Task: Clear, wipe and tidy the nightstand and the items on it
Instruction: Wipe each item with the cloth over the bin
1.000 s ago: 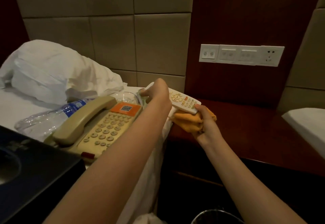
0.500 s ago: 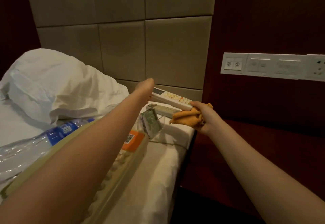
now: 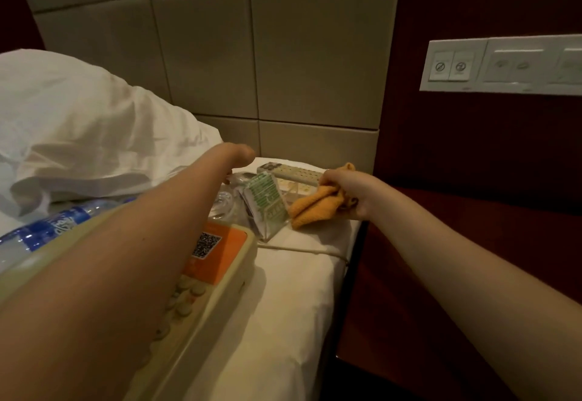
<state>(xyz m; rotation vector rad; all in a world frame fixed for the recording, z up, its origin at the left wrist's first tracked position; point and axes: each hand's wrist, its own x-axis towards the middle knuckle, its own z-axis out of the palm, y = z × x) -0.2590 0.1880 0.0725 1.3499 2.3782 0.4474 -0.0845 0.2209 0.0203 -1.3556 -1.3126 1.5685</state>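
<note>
Gripping crumpled orange cloth [image 3: 311, 210], right hand [image 3: 348, 192] beside slim rectangular remote [image 3: 294, 173].

Telephone [image 3: 201, 277] on bed [image 3: 283, 306], left of nightstand [image 3: 472, 243]

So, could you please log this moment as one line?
right hand: grips orange cloth | left hand: over bed, grip unclear | remotes: on bed | phone: on bed

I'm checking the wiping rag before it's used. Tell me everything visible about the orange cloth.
The orange cloth looks like soft terry fabric, bunched into thick folds rather than spread flat. The right hand grips one end, fingers curled round it. Its loose end rests on the white sheet, just in front of a pale remote.
</note>
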